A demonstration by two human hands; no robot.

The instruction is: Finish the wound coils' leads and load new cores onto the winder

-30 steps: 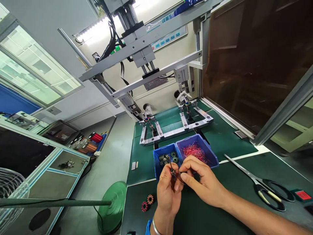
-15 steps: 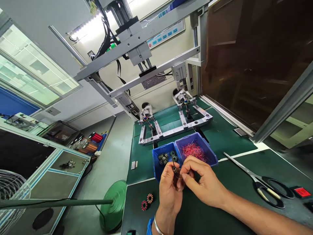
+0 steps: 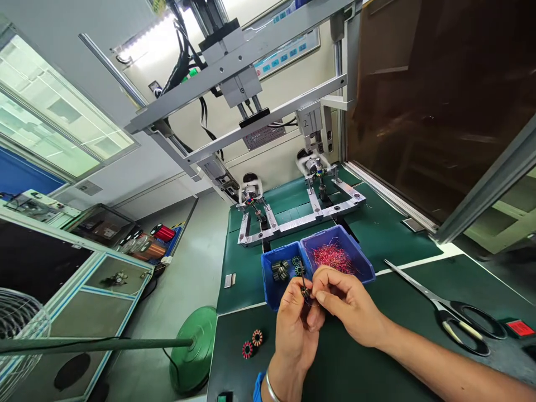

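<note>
- Green desk (image 3: 243, 290), with a metal fixture (image 3: 295, 228) mounted on its far side.
- Small wound core (image 3: 305, 292) is clamped in the grip of the left hand (image 3: 295, 329), near the bins.
- Right hand (image 3: 352, 307) is held right beside it; whether anything's pinched there can't be told.
- More cores (image 3: 281, 270) are piled in the left bin (image 3: 268, 287), red wire scraps (image 3: 333, 257) in the right bin (image 3: 365, 271).
- Scissors (image 3: 438, 302) are laid to the right, two loose cores (image 3: 253, 338) near left.

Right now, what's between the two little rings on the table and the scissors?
In the head view: the left hand, holding a dark core, nearer the rings; then the right hand, nearer the scissors.
</note>
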